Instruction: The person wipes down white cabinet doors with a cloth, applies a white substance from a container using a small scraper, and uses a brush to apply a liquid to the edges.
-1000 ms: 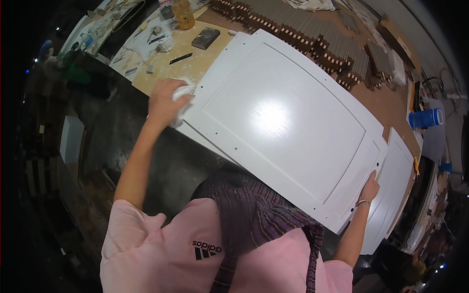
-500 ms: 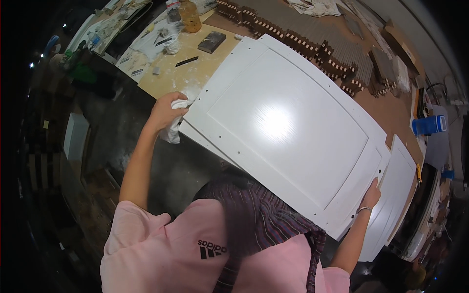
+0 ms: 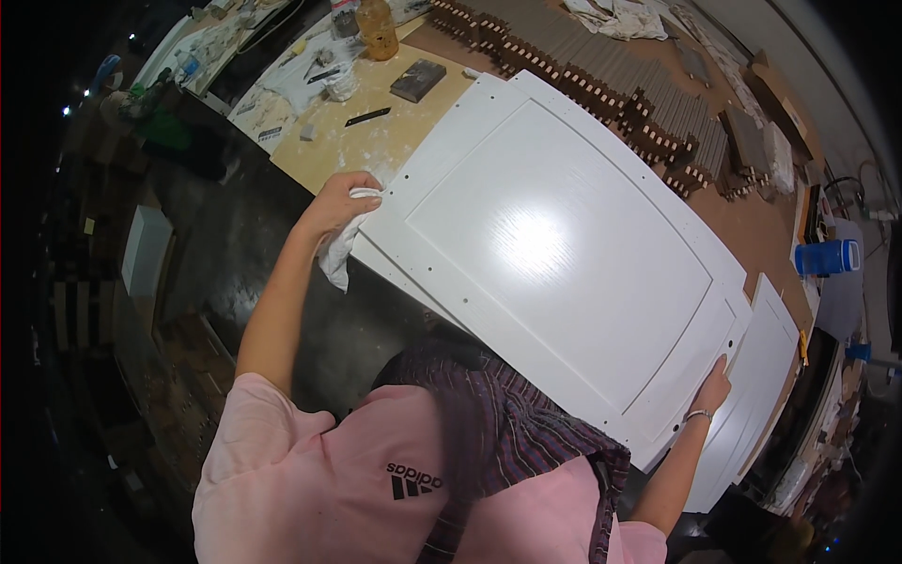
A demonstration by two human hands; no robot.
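A large white panel [image 3: 554, 244] with a recessed centre and small dark holes along its margins lies in front of me. Light glares off its middle. Beneath it, the edge of another white board [image 3: 402, 278] sticks out on the near left side. My left hand [image 3: 346, 199] is closed on a crumpled white cloth [image 3: 338, 252] at the panel's left edge, and part of the cloth hangs down. At the right end, my right hand [image 3: 714, 387] grips the panel's edge; some of its fingers are hidden.
Past the left edge, a yellowish board [image 3: 329, 155] bears a dark block [image 3: 418, 80], a black strip [image 3: 367, 117] and an amber jar [image 3: 378, 33]. Behind lie stacked brown slats [image 3: 601, 85]. A blue jug [image 3: 827, 257] stands right, near another white panel [image 3: 756, 367]. A person [image 3: 164, 127] is far left.
My left hand has slid a little farther up the panel's left edge with the cloth, which hangs more loosely. My right hand stays at the right edge. The view has shifted slightly.
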